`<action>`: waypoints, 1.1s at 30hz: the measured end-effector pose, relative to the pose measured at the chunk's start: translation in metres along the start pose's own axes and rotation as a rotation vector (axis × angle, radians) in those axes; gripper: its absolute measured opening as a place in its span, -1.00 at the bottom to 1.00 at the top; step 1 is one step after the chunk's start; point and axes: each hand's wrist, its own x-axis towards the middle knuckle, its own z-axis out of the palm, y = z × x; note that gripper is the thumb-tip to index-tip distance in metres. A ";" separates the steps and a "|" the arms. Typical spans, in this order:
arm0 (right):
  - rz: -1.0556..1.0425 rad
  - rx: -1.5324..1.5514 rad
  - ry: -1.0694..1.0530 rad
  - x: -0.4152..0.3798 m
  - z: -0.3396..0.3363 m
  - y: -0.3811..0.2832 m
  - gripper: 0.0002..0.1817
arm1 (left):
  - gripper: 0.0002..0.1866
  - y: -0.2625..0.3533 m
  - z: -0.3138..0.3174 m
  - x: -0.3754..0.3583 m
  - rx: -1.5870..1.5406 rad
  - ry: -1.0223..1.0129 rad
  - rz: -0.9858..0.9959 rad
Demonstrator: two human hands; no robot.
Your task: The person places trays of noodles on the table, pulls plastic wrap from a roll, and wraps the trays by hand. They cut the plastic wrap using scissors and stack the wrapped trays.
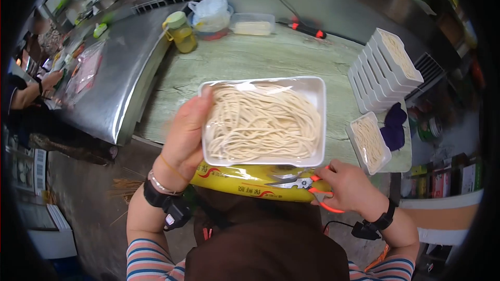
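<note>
My left hand [188, 130] grips the left side of a white tray of noodles [263, 122], raised above the table and covered in clear film. The thumb lies along the tray's rim, and the other fingers are mostly hidden behind it. Below the tray's right corner, my right hand [341, 184] holds scissors [297, 182] with orange handles, their blades parted and pointing left. Under the scissors lies a long yellow package [234, 181] with red and black print, at the table's near edge.
Stacked white trays [383, 73] stand at the right, near another noodle tray [369, 143] and a purple cloth [394, 127]. A yellow jar [182, 34], a bagged bowl [211, 15] and a clear container [252, 24] are at the back. A person's hand [51, 80] shows far left.
</note>
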 end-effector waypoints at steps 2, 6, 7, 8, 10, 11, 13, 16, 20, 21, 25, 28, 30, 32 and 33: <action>-0.070 0.017 0.065 0.015 0.005 -0.008 -0.36 | -0.57 0.001 0.002 0.002 0.021 0.001 0.029; -0.242 0.055 0.172 0.051 0.014 -0.029 -0.36 | -0.59 0.007 0.006 0.001 0.003 -0.025 0.014; -0.254 0.056 0.172 0.057 0.015 -0.033 -0.36 | -0.58 0.007 0.004 0.001 0.014 -0.031 0.011; -0.277 0.092 0.166 0.061 0.016 -0.036 -0.38 | -0.58 0.009 0.003 0.001 0.023 -0.038 0.008; -0.302 0.130 0.153 0.069 0.016 -0.043 -0.40 | -0.56 0.017 0.003 -0.001 0.044 -0.024 0.005; -0.275 0.142 0.099 0.072 0.016 -0.047 -0.42 | -0.55 0.021 0.004 -0.001 -0.006 -0.033 0.011; -0.254 0.151 0.043 0.082 0.019 -0.055 -0.43 | -0.52 0.023 0.000 -0.001 -0.052 -0.062 0.037; -0.319 0.144 0.162 0.103 0.030 -0.073 -0.43 | -0.51 0.027 0.003 0.004 -0.109 -0.054 0.036; -0.279 0.147 0.058 0.120 0.029 -0.096 -0.36 | -0.50 0.030 0.002 0.003 -0.086 -0.056 0.055; -0.270 0.216 0.038 0.124 0.028 -0.101 -0.37 | -0.50 0.033 0.004 0.003 -0.099 -0.063 0.059; -0.320 0.232 0.034 0.148 0.039 -0.118 -0.41 | -0.51 0.040 0.008 0.006 -0.096 -0.049 0.103; -0.342 0.245 0.001 0.162 0.034 -0.129 -0.44 | -0.51 0.042 0.006 0.010 -0.059 -0.072 0.104; -0.339 0.181 -0.105 0.167 0.034 -0.132 -0.42 | -0.51 0.041 0.004 0.012 -0.084 -0.014 0.105; -0.371 0.217 -0.014 0.167 0.044 -0.126 -0.42 | -0.51 0.042 0.001 0.014 -0.080 -0.010 0.114; -0.406 0.252 0.075 0.167 0.048 -0.125 -0.41 | -0.51 0.042 -0.001 0.015 -0.077 -0.002 0.128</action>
